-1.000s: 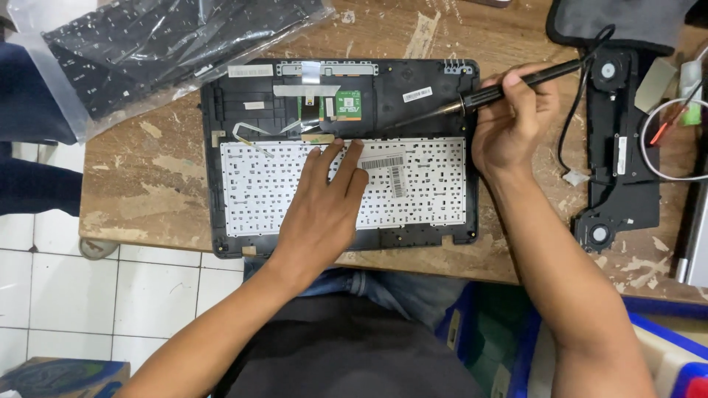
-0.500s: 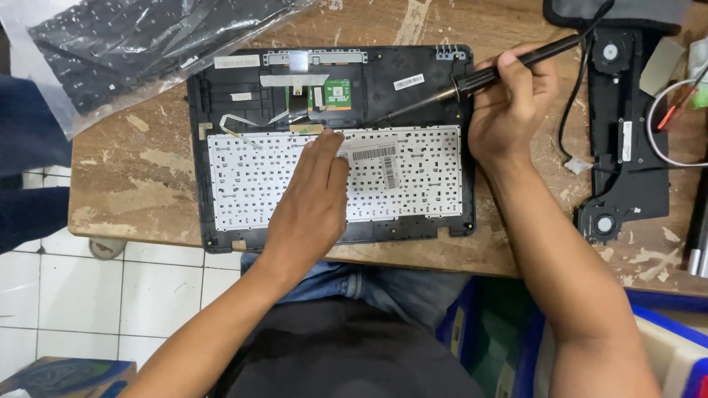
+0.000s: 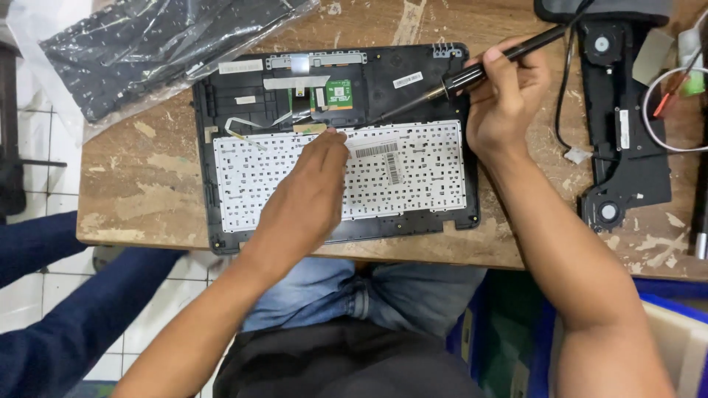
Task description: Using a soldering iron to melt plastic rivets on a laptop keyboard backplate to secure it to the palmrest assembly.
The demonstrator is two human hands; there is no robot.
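Observation:
A black laptop top case point(image 3: 221, 110) lies upside down on the wooden table. The white back of its keyboard point(image 3: 420, 177) faces up, with a small green circuit board point(image 3: 339, 96) above it. My left hand point(image 3: 306, 199) rests flat on the keyboard back, fingertips pressing at its upper edge near a tan strip. My right hand point(image 3: 505, 103) grips a black soldering iron point(image 3: 472, 74) like a pen. The iron's metal tip points down-left and reaches the keyboard's upper edge, close to my left fingertips.
A spare black keyboard in a clear plastic bag point(image 3: 147, 51) lies at the table's back left. A black speaker bracket point(image 3: 619, 125) with cables sits to the right. Another person's dark blue sleeve point(image 3: 51, 324) shows at lower left. A blue bin point(image 3: 664, 324) stands below right.
My left hand slid up the keyboard back toward its upper edge. The soldering iron's tip came down and left to meet that edge near my fingertips.

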